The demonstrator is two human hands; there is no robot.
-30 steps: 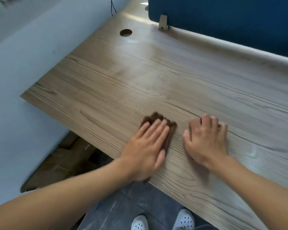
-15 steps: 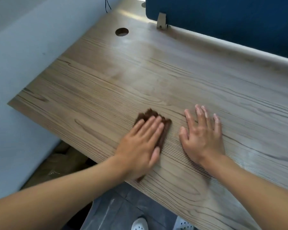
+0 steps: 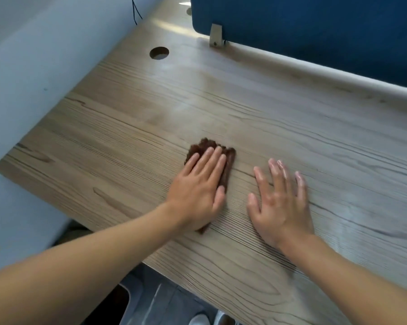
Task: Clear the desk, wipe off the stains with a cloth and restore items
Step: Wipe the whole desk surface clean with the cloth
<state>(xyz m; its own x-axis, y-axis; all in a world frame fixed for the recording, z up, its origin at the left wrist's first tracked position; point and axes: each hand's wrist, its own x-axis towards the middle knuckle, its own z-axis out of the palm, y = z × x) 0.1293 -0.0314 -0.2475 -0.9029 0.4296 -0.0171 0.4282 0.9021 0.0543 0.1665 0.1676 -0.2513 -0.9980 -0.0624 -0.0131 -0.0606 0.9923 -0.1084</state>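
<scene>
Mid-wipe, I'd say; the clearing step looks done. Left hand (image 3: 197, 191) is flat with fingers straight, pressing the brown cloth (image 3: 209, 146) onto the desk (image 3: 127, 137), lower centre of frame. Right hand (image 3: 279, 202) is just beside it, spread flat on the wood, holding nothing. Can't make out any stains. Restoring items not yet done. Wood-grain top, cable hole (image 3: 159, 53) upper left, blue divider (image 3: 315, 26) upper right, pale wall (image 3: 33, 55) left.

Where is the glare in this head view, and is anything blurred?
Head view: daylight glare runs along the desk below the blue divider; the right hand has shiny fingertips; the left hand on the brown cloth is fairly sharp; the near desk edge and shoes look soft.
</scene>
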